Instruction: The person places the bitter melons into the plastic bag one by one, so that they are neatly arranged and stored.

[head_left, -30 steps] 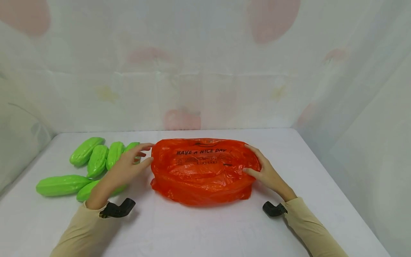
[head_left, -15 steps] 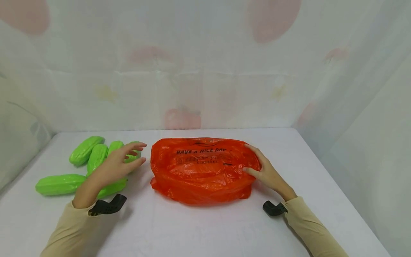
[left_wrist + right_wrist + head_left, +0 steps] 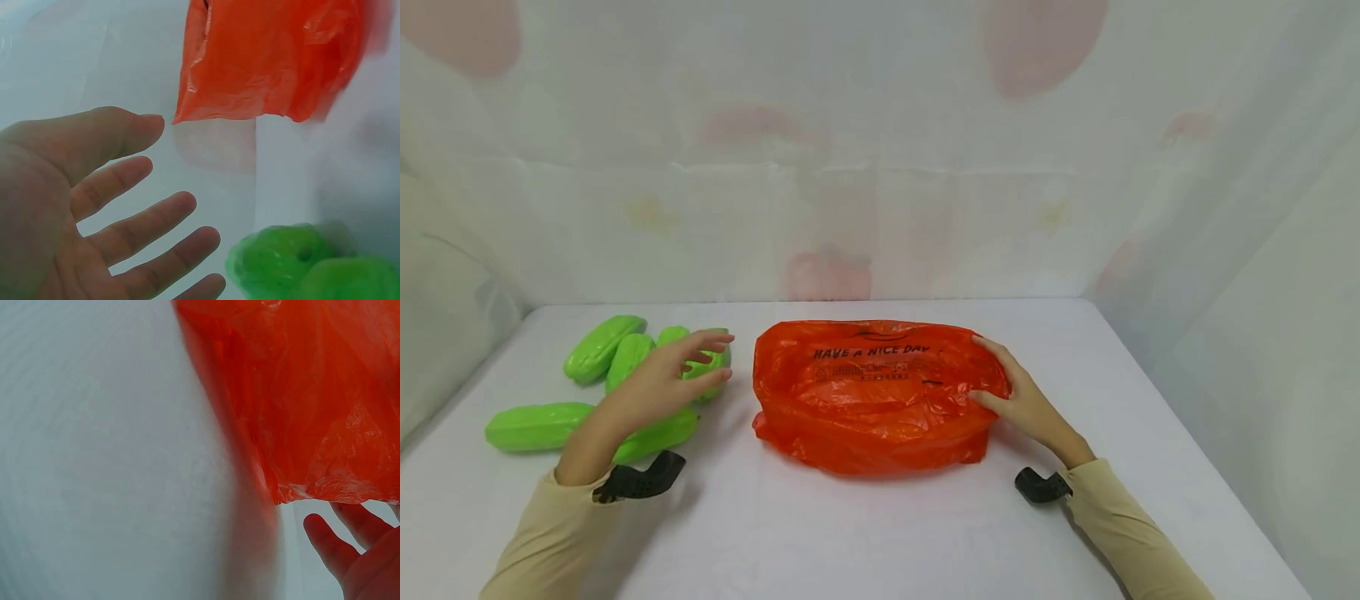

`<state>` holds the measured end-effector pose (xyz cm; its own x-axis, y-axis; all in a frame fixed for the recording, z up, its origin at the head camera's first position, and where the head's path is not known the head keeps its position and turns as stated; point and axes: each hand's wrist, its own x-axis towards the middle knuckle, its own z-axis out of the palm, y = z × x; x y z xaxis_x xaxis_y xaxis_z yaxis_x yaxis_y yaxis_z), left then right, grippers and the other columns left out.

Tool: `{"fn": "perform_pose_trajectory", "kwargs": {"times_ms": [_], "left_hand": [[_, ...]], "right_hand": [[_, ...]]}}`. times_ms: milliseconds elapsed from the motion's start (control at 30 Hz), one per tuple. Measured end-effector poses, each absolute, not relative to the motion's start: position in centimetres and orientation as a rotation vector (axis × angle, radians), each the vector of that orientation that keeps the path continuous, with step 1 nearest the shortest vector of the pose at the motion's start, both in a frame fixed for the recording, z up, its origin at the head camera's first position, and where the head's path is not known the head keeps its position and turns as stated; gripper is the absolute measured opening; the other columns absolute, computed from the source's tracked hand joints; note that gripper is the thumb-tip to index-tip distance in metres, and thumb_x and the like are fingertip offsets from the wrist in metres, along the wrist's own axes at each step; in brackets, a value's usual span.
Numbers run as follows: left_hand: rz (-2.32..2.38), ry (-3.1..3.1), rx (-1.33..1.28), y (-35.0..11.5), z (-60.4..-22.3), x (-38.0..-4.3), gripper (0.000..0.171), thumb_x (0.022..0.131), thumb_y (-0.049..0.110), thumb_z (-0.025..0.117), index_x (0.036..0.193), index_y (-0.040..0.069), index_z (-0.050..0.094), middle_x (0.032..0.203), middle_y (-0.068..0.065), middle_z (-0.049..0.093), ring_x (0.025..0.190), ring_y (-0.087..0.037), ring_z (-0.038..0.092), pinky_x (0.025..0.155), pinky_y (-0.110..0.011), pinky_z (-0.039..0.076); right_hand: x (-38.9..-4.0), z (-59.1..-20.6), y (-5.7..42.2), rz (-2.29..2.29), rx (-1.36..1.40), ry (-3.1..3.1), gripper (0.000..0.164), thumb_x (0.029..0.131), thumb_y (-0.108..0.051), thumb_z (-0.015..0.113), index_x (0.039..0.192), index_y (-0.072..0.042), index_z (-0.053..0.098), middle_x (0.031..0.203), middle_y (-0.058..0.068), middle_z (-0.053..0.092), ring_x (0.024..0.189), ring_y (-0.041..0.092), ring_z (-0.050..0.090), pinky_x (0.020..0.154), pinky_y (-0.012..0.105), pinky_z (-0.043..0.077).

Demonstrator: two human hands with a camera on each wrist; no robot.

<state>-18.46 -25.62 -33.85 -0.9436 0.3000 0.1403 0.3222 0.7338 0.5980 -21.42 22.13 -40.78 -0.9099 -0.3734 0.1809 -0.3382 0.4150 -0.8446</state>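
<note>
A red plastic bag (image 3: 872,392) printed "HAVE A NICE DAY" stands at the middle of the table, its lower front bulging. My right hand (image 3: 1026,404) rests against the bag's right side, thumb at the front and fingers along the edge. In the right wrist view its straight, spread fingers (image 3: 325,547) show right at the bag's edge. My left hand (image 3: 662,379) hovers left of the bag, holding nothing, its fingers spread. Beneath and around it lie several glossy green ridged long vegetables (image 3: 538,427), some partly hidden by the hand and forearm.
A white cloth covers the table (image 3: 865,542). Behind it hangs a pale curtain (image 3: 880,167) with faded red prints, and more curtain (image 3: 1262,275) closes the right side. A small black wrist device (image 3: 643,479) sticks out from the left sleeve.
My left hand has drawn back leftward from the bag's left edge and is now over the green vegetables. The right hand and the bag have stayed in place.
</note>
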Motion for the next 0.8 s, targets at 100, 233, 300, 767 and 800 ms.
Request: {"fn": "perform_pose_trajectory", "kwargs": {"times_ms": [100, 233, 300, 767, 800], "left_hand": [[-0.983, -2.890, -0.534, -25.8, -34.0, -18.4, 0.050, 0.096, 0.021, 0.065, 0.140, 0.004, 0.050, 0.133, -0.020, 0.060, 0.113, -0.042, 0.061, 0.094, -0.059, 0.049], [-0.966, -2.898, -0.537, -26.2, -34.3, -18.1, 0.050, 0.095, 0.021, 0.066, 0.139, 0.004, 0.051, 0.131, -0.021, 0.061, 0.112, -0.041, 0.061, 0.093, -0.059, 0.049], [-0.958, -2.903, -0.530, -26.5, -34.4, -18.0, 0.050, 0.095, 0.021, 0.067, 0.139, 0.004, 0.051, 0.129, -0.021, 0.063, 0.111, -0.041, 0.062, 0.092, -0.058, 0.049], [-0.850, -2.897, -0.533, -28.7, -35.5, -17.1, 0.048, 0.089, 0.016, 0.073, 0.133, 0.004, 0.056, 0.113, -0.014, 0.069, 0.096, -0.027, 0.065, 0.080, -0.034, 0.055], [-0.847, -2.896, -0.535, -28.8, -35.6, -17.0, 0.048, 0.089, 0.016, 0.074, 0.132, 0.004, 0.056, 0.112, -0.013, 0.069, 0.094, -0.026, 0.065, 0.079, -0.032, 0.054]], "right_hand": [[-21.4, -40.7, 22.1, -1.540, -0.649, 2.620, 0.073, 0.093, -0.011, 0.065, 0.155, -0.022, 0.029, 0.163, 0.010, 0.025, 0.146, 0.039, 0.032, 0.110, 0.062, 0.036], [-21.4, -40.6, 22.0, -1.539, -0.638, 2.616, 0.073, 0.093, -0.010, 0.065, 0.155, -0.022, 0.029, 0.163, 0.010, 0.025, 0.146, 0.040, 0.032, 0.110, 0.062, 0.036], [-21.4, -40.7, 22.0, -1.533, -0.633, 2.619, 0.074, 0.092, -0.010, 0.065, 0.155, -0.023, 0.029, 0.163, 0.010, 0.026, 0.146, 0.039, 0.032, 0.110, 0.062, 0.037], [-21.4, -40.7, 22.0, -1.511, -0.631, 2.643, 0.074, 0.092, -0.009, 0.064, 0.155, -0.023, 0.029, 0.162, 0.009, 0.028, 0.145, 0.038, 0.033, 0.110, 0.062, 0.037], [-21.4, -40.7, 22.0, -1.509, -0.629, 2.646, 0.074, 0.092, -0.010, 0.064, 0.155, -0.024, 0.029, 0.162, 0.009, 0.028, 0.145, 0.038, 0.034, 0.110, 0.062, 0.037]]}}
